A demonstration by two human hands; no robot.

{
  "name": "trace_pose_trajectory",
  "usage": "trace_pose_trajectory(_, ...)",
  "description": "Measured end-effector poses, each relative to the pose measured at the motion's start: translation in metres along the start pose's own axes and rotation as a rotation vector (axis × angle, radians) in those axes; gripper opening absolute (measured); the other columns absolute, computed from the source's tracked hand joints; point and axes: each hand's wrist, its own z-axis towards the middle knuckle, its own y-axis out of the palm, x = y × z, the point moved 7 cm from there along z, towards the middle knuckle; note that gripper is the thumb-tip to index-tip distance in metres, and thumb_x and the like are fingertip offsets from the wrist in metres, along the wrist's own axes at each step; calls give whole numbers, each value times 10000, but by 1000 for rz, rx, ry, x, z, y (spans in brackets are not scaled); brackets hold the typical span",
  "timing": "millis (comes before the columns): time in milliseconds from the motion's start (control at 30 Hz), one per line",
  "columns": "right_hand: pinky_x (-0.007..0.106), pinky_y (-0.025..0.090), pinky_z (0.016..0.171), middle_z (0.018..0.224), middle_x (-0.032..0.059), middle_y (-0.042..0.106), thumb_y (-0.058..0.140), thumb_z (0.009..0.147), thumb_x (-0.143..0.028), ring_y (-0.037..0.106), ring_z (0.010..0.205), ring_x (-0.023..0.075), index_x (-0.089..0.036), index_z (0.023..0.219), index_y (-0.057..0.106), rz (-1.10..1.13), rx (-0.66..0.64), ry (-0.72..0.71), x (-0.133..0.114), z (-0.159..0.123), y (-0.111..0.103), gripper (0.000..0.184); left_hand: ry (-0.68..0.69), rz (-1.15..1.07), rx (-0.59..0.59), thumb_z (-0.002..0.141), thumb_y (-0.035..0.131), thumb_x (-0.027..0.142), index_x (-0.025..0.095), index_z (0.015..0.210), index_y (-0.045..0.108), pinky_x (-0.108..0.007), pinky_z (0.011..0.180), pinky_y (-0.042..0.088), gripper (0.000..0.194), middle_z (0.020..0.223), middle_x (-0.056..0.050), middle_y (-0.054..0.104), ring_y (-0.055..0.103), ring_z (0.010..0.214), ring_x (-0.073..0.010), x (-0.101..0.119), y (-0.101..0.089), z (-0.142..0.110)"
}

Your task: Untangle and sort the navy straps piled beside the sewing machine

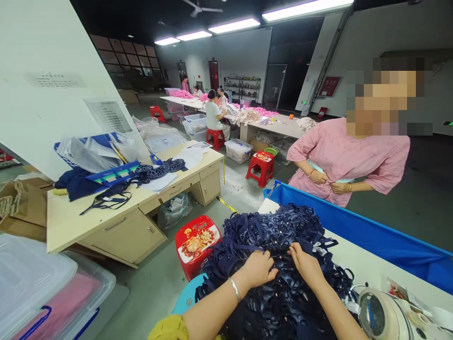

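Note:
A large heap of navy lacy bras [283, 302] with loose straps and small pale bows lies in front of me, covering part of a white table. Both hands work in the middle of this heap. My left hand [257, 271], below a silver bangle, has its fingers curled over the fabric, with the thumb standing out to the side. A short way to its right, my right hand [305, 262] pinches at the heap's fabric with bent fingers. The fingertips of both hands are partly sunk in the dark cloth.
Right of the heap is a sewing machine [377, 311]; a blue fabric bin [354, 215] runs behind. A person in pink [350, 156] stands beyond it. Left are a red stool [198, 243], a desk [116, 222] with navy pieces, and clear plastic boxes [35, 278]. Other people sit farther back.

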Motion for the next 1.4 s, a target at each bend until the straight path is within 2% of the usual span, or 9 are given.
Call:
trace_pose_trajectory(200, 296, 446, 639, 815, -8, 694, 401, 888, -416, 649, 717, 211, -289, 819, 614, 82, -24, -102, -24, 10, 0, 257, -59, -31, -7, 936, 366, 442, 160, 877, 580, -337, 704, 453, 358, 855, -61, 580, 589, 762, -202, 4, 4, -11)
trace_pose_trajectory(367, 278, 475, 810, 1043, 58, 653, 148, 961, -414, 617, 956, 178, -224, 1021, 548, 246, 78, -65, -23, 34, -14, 447, -53, -78, -24, 939, 362, 427, 169, 863, 566, -337, 724, 463, 337, 843, -52, 592, 597, 761, -197, 5, 6, -11)
trace_pose_trajectory(533, 329, 462, 703, 813, 90, 654, 213, 935, -399, 622, 765, 233, -196, 935, 492, 190, 72, -2, -10, 42, -9, 345, -99, -129, -15, 919, 408, 433, 164, 977, 528, -353, 800, 470, 301, 988, -84, 603, 610, 879, -229, 1, 2, -13)
trace_pose_trajectory(733, 351, 403, 779, 801, 53, 666, 214, 946, -376, 590, 833, 248, -215, 913, 451, 92, -59, -35, -11, 15, 7, 288, -198, -248, -40, 807, 535, 546, 140, 1432, 75, -343, 853, 491, 876, 1471, -179, 277, 604, 1013, -253, -18, -3, -2)
trace_pose_trajectory(867, 345, 400, 784, 843, 43, 669, 163, 962, -371, 580, 861, 247, -210, 956, 422, 52, -121, -22, -9, 5, 5, 305, -185, -249, -99, 830, 476, 583, 181, 1366, 310, -365, 823, 499, 690, 1115, -107, 615, 624, 953, -272, -18, 0, 4)
trace_pose_trajectory(967, 344, 408, 762, 843, 43, 675, 161, 962, -354, 587, 836, 251, -206, 980, 419, 19, -141, 0, -8, 4, 5, 298, -193, -214, -121, 852, 442, 582, 193, 1117, 535, -394, 793, 504, 479, 1033, -107, 615, 630, 906, -279, -16, 2, 1)
trace_pose_trajectory(1100, 342, 411, 758, 871, 48, 683, 233, 949, -318, 603, 835, 254, -201, 1028, 433, -22, -147, 15, -8, 3, 6, 246, -152, -197, -137, 852, 465, 565, 210, 986, 553, -367, 817, 500, 390, 1341, -101, 456, 632, 918, -240, -15, 1, -1)
trace_pose_trajectory(1267, 282, 406, 668, 836, 25, 690, 351, 929, -303, 646, 819, 230, -243, 999, 487, -67, -165, 34, -2, 1, 8, 164, -184, -203, -148, 830, 483, 578, 156, 1133, 472, -351, 751, 515, 519, 991, -108, 656, 649, 861, -266, -19, 6, 6)
trace_pose_trajectory(1400, 263, 364, 560, 720, 31, 686, 374, 922, -275, 662, 678, 226, -251, 969, 541, -112, -137, 99, 1, 4, 8, 175, -204, -197, -128, 841, 466, 569, 152, 1129, 485, -358, 742, 514, 507, 976, -112, 661, 649, 861, -267, -16, 11, 8)
